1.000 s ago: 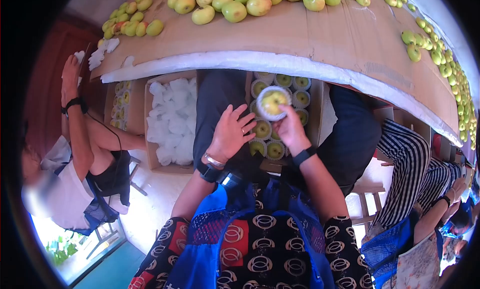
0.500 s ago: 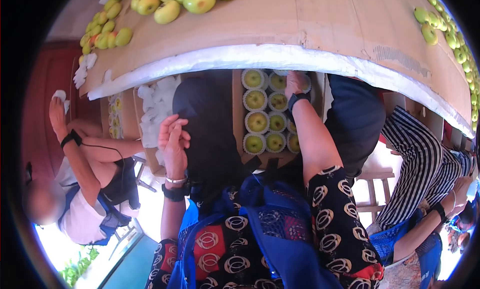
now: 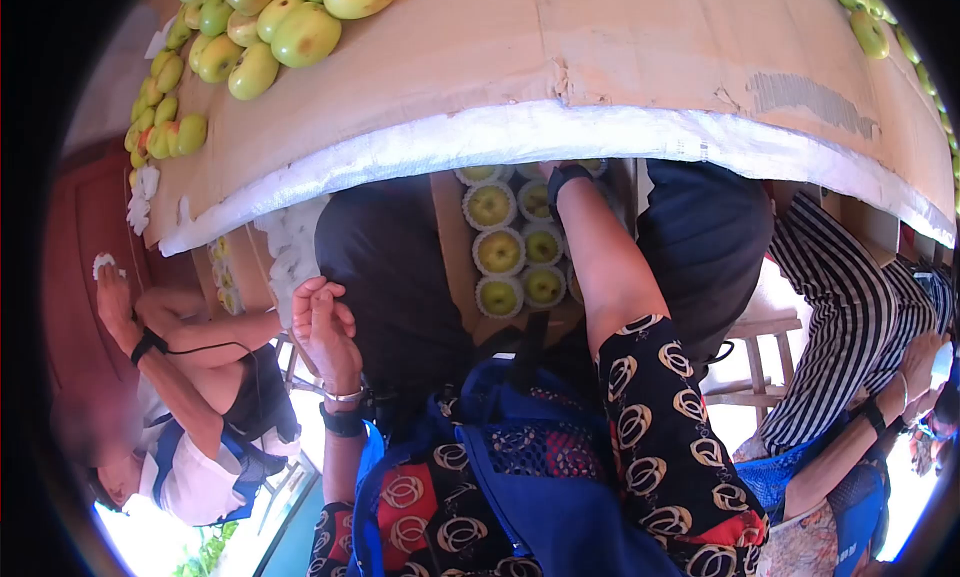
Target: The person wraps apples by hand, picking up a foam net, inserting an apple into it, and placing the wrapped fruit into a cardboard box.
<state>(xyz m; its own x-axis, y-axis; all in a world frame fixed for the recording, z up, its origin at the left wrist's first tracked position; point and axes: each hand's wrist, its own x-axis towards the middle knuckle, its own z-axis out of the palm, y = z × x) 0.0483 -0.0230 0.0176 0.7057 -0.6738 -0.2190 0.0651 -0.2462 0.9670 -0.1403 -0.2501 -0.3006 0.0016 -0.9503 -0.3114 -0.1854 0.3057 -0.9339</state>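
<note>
My left hand is raised beside my left knee, its fingers loosely curled and apart with nothing in them. Between my knees stands a cardboard box with rows of green apples, each in a white foam net. My right arm reaches over this box. Most of my right hand is hidden under the white edge of the table, so its fingers and anything in them cannot be seen.
Loose green apples lie on the cardboard-covered table. White foam nets fill a box at left. One person sits at left holding something white; another in striped trousers sits at right.
The view has shifted, and the table edge covers more of the box. My right hand has moved farther under that edge. My left hand stays raised. The person at left has moved lower in view.
</note>
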